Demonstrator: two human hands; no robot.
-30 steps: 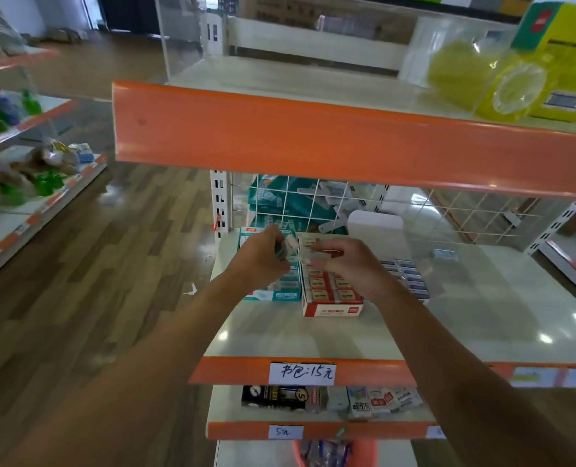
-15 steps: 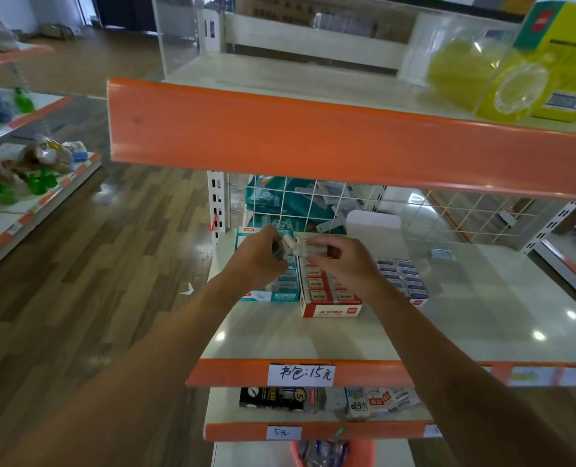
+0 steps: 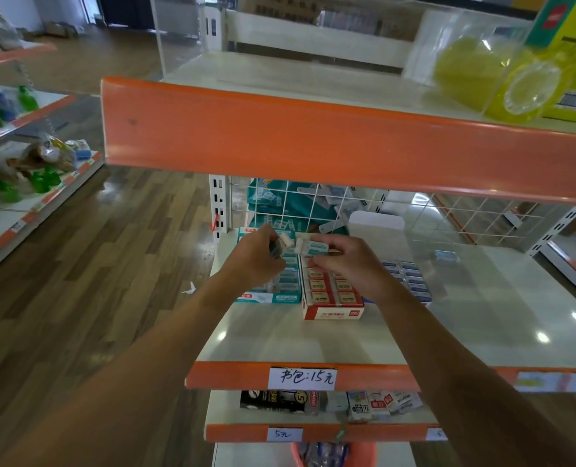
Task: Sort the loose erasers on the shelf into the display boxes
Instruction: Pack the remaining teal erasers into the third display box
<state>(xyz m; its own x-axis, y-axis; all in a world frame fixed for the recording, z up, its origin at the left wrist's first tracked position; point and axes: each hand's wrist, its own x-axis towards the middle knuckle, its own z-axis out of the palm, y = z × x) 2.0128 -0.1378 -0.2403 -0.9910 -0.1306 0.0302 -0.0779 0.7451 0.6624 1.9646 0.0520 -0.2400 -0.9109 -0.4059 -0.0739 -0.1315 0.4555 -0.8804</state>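
Three display boxes stand side by side toward the back of the shelf (image 3: 313, 338): a teal box (image 3: 269, 296) with rows of teal-sleeved erasers, a red box (image 3: 333, 310) with red-labelled erasers in two columns, and a blue box (image 3: 412, 281), partly hidden by the right forearm, with blue-labelled erasers. The left hand (image 3: 256, 257) is curled round a bunch of erasers (image 3: 285, 241) above the teal box, one white end protruding. The right hand (image 3: 350, 264) pinches a teal-sleeved eraser (image 3: 313, 247) between thumb and fingertips, above the rear of the red box. One loose eraser (image 3: 446, 256) lies apart, further right on the shelf.
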